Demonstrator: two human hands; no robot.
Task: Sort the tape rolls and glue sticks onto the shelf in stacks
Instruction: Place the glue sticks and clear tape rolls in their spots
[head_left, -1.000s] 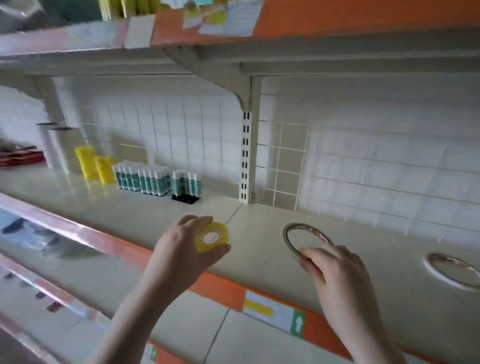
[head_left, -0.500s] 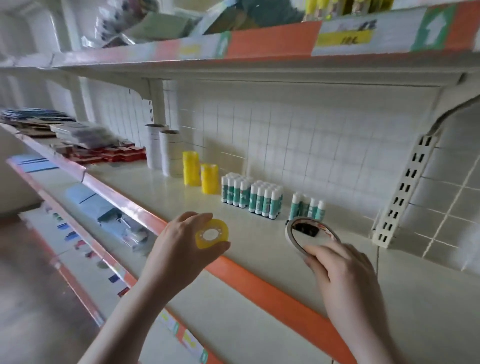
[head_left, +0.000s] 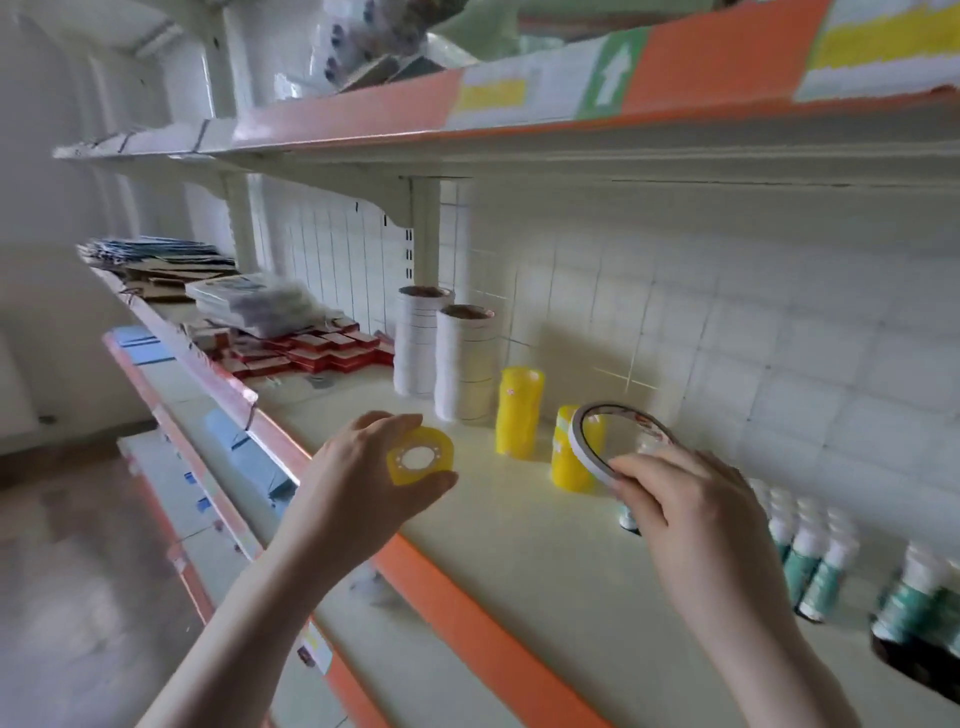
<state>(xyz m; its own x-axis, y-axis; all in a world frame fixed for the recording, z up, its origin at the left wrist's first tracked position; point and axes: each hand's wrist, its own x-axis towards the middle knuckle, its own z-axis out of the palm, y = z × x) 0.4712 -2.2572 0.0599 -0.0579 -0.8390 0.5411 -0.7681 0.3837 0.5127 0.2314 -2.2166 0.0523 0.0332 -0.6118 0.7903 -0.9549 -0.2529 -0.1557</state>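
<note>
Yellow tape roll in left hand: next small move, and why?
Probably carry the yellow tape roll right and set it on the shorter yellow stack. The left hand pinches it just short of the two yellow stacks; the taller yellow stack stands higher, so the shorter one has room.

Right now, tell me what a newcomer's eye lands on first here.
The two hands in the foreground: the left hand grips a small yellow tape roll, and the right hand pinches a thin white tape ring. Behind them on the shelf stand yellow tape stacks and taller white tape stacks, with glue sticks at right.
</note>
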